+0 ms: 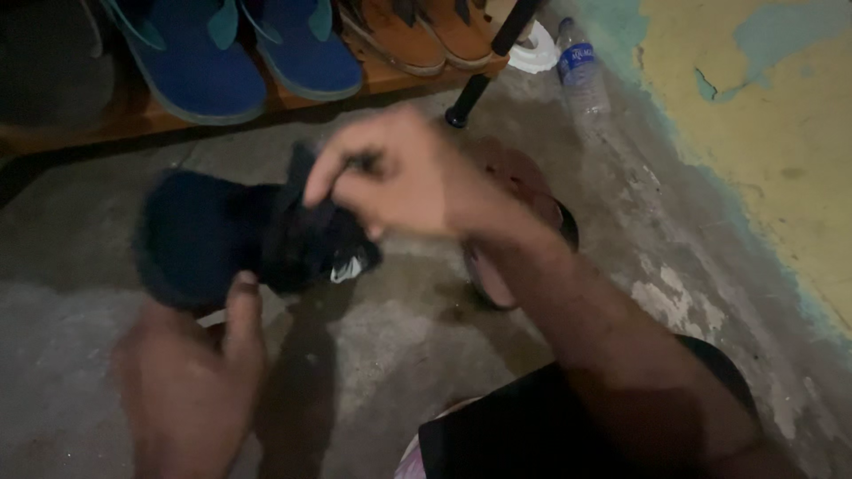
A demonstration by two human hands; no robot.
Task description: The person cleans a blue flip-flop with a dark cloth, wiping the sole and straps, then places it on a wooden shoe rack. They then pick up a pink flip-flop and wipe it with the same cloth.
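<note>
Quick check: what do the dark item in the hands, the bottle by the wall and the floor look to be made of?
Dark item: looks like soft navy fabric or foam; matte, and it bunches under the right hand, though blur leaves it open. The left hand props it from below. Bottle: clear plastic, see-through with faint shine. Floor: bare concrete, grey, rough and blotchy.

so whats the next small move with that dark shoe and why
Probably steady the dark shoe with the left hand under it, because the picture is blurred and the right hand is pinching dark material at its opening. What that material is cannot be told.
</note>
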